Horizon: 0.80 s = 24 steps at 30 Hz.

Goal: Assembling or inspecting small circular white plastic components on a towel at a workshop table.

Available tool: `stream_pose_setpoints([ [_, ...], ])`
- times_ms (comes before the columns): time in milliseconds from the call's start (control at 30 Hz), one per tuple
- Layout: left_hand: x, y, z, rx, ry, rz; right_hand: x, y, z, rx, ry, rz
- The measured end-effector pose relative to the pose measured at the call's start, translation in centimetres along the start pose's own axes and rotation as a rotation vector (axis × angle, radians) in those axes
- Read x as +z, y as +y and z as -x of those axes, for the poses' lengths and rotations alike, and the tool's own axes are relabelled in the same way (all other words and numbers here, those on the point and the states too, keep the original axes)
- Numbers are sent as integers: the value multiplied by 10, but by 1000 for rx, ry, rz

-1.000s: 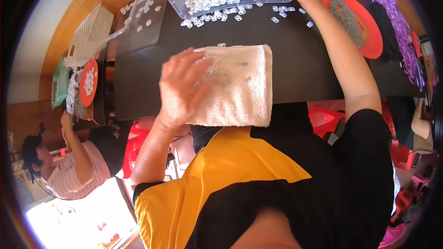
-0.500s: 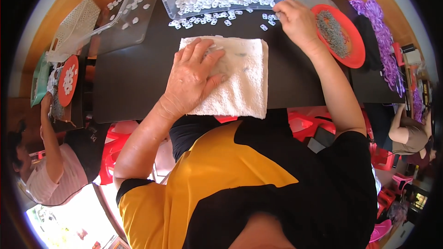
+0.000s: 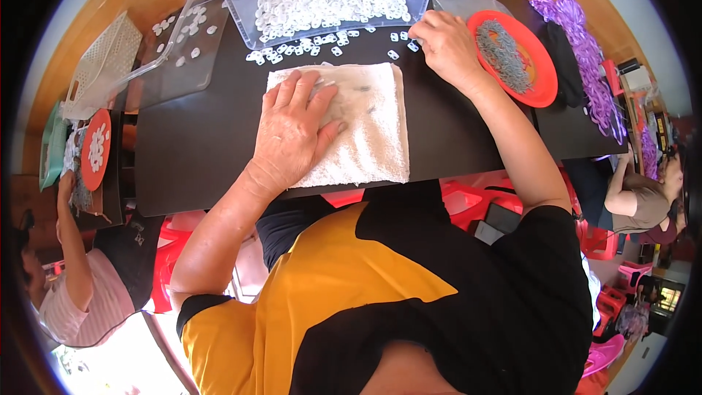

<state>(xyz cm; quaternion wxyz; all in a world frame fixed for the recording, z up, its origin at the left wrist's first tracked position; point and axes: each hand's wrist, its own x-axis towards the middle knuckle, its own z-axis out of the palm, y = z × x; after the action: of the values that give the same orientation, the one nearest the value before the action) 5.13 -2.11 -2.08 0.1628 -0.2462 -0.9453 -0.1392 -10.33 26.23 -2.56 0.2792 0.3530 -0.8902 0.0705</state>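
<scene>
A folded cream towel (image 3: 373, 143) lies on the dark table in front of me. My left hand (image 3: 292, 128) rests on it, palm down, fingers stretched and slightly apart. Something small and whitish (image 3: 319, 83) shows beside its fingertips, too little of it to name. My right hand (image 3: 447, 47) is by the front right corner of the clear plastic bin (image 3: 322, 38), fingertips pinched together. What they hold, if anything, is hidden. Small white plastic pieces with holes (image 3: 333, 7) are heaped in the bin, and several loose ones (image 3: 301, 47) lie before it.
Right of my right hand is a red plate (image 3: 543, 77) heaped with thin grey pieces (image 3: 504, 55). Purple ribbons (image 3: 585, 58) hang farther right. A clear lid (image 3: 179, 66) with white pieces lies at left. A co-worker's arm (image 3: 75, 249) reaches toward another red plate (image 3: 91, 164).
The whole view has shifted, moving the table and bin slightly left in the picture. My left hand stays on the towel, and my right hand stays pinched by the loose pieces.
</scene>
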Motion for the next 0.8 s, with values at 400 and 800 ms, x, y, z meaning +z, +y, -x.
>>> stream_pose_setpoints([
  [400, -1, 2, 7, 22, 21, -13, 0, 11, 17, 27, -65, -7],
  [800, -4, 3, 6, -25, 51, 67, 6, 13, 9, 47, -34, -31],
])
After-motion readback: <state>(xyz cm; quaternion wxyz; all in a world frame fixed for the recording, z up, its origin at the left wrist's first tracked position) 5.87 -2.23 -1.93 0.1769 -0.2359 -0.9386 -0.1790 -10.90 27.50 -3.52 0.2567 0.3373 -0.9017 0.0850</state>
